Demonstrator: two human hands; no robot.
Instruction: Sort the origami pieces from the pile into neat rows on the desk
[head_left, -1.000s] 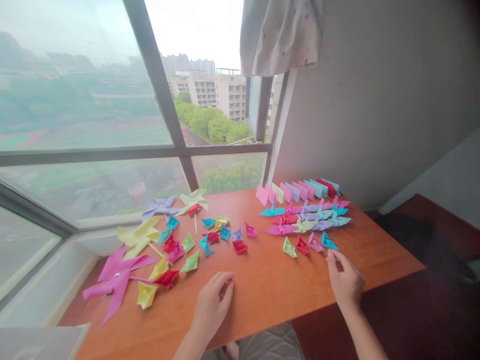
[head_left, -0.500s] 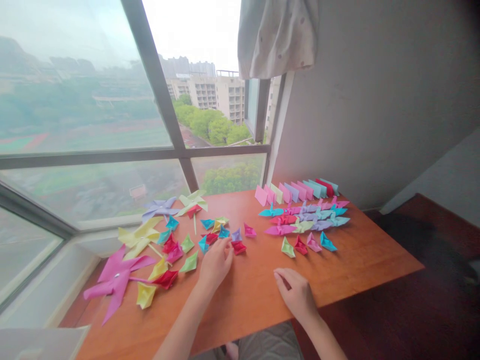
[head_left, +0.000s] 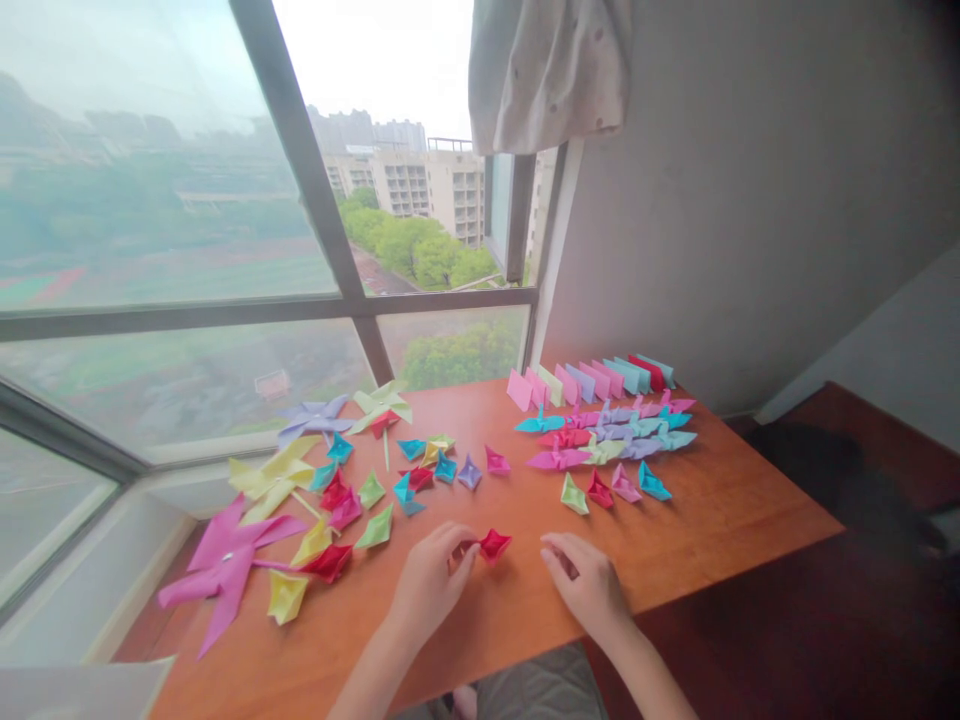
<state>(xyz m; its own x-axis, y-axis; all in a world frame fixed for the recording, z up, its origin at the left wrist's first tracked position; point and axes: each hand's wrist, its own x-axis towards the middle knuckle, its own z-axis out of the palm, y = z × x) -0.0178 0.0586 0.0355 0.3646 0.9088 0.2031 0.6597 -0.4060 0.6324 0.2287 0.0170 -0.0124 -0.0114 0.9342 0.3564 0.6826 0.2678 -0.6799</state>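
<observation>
My left hand (head_left: pixel 439 572) pinches the left tip of a red paper boat (head_left: pixel 495 546) between thumb and fingers, low over the table. To its right, my right hand (head_left: pixel 589 585) rests with its fingers curled in and nothing visible in them. Beyond my left hand lie several loose boats, among them a purple paper boat (head_left: pixel 469 472), a pink paper boat (head_left: pixel 497 460) and a light green paper boat (head_left: pixel 376 527). Farther right, a short row of boats runs from a pale green paper boat (head_left: pixel 574 494) to a blue paper boat (head_left: pixel 654 482).
Several folded paper cranes (head_left: pixel 562 458) lie in rows at the right, with upright folded cards (head_left: pixel 577 382) behind them. Paper pinwheels, including a pink pinwheel (head_left: pixel 229 560) and a yellow pinwheel (head_left: pixel 274 475), lie at the left. A window (head_left: pixel 300 310) borders the wooden table (head_left: pixel 697 540).
My left hand has come back toward me and slightly right, drawing the red boat out from beside the purple one. My right hand has stayed almost in place.
</observation>
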